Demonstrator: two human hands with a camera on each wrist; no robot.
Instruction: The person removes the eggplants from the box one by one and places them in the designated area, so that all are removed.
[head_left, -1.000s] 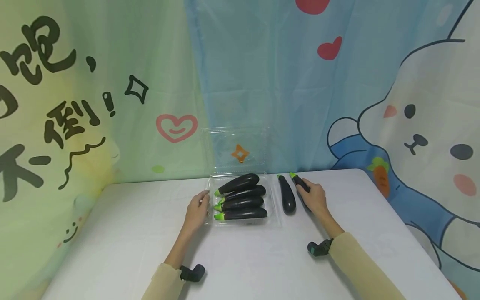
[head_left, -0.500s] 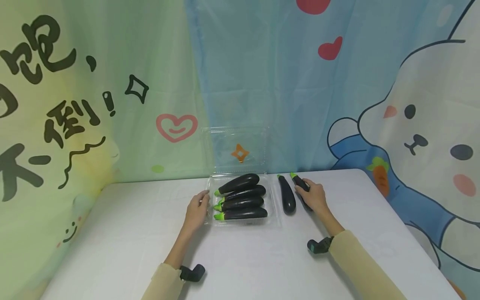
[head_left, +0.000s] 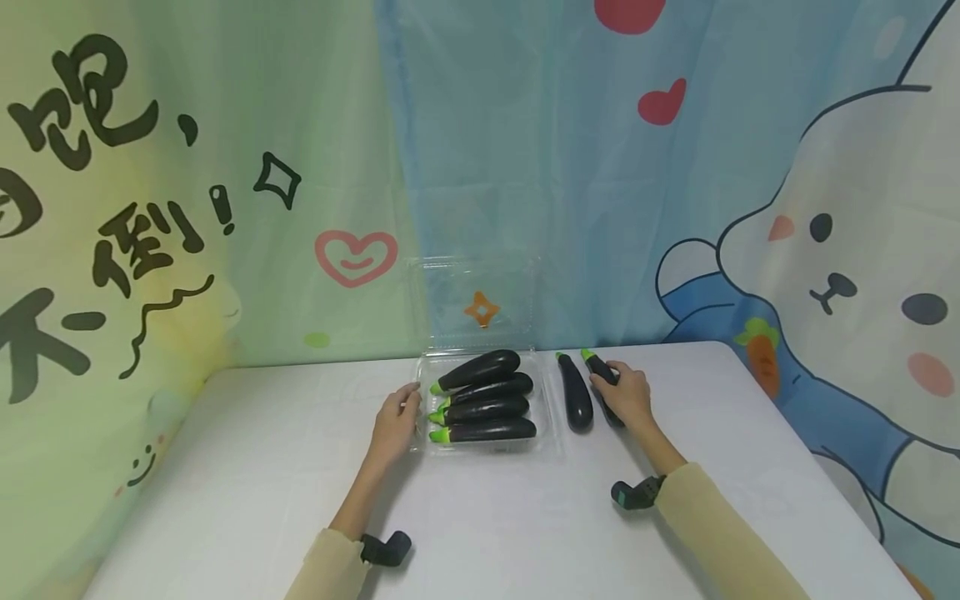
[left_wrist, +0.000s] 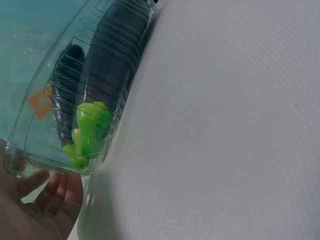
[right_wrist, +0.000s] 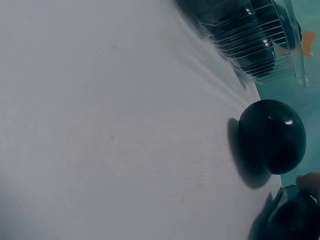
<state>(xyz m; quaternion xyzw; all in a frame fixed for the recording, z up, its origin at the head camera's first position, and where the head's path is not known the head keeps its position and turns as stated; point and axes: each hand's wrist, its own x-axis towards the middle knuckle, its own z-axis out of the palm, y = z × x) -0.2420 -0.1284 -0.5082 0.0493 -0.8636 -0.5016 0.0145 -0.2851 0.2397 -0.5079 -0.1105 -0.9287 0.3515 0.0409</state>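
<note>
A clear plastic clamshell box [head_left: 543, 417] lies on the table with several dark eggplants [head_left: 491, 429] stacked inside, their green stem ends to the left. Its lid [head_left: 450, 287] stands raised at the back. My left hand [head_left: 393, 423] holds the box's left end, thumb at the rim and fingers [left_wrist: 62, 195] bent below it in the left wrist view. To the right of the box my right hand [head_left: 628, 396] grips an eggplant [head_left: 602, 367] near its green stem. Another eggplant [head_left: 576, 398] lies between the box and that hand.
A white cloth [head_left: 480, 517] covers the table. Directly behind its far edge hangs a printed curtain [head_left: 480, 167] with cartoon figures and lettering. Dark wrist cameras [head_left: 386, 549] sit on both wrists.
The head view has shifted very slightly. Both hands stay where they were, the left at the box and the right around its eggplant.
</note>
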